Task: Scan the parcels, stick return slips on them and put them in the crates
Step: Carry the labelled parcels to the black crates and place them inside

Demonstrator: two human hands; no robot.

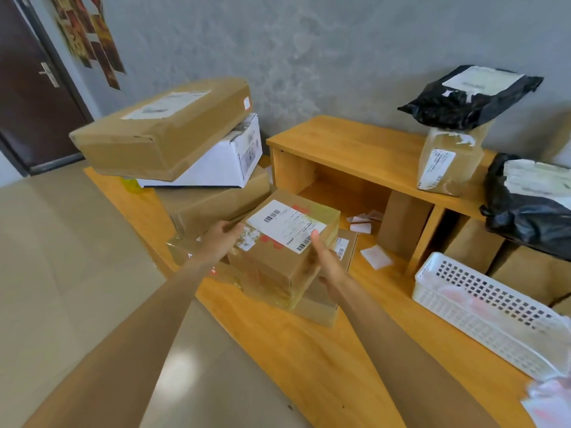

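Both hands point(221, 239) point(327, 264) grip one parcel point(287, 242) — label up.

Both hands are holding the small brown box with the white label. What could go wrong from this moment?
1. The small brown box sits on uneven boxes; lifting it may shift them.
2. Just behind, the large brown box lies tilted on the white box; a bump could topple it.
3. The right hand has its thumb on the label, near a barcode, which may hinder scanning.
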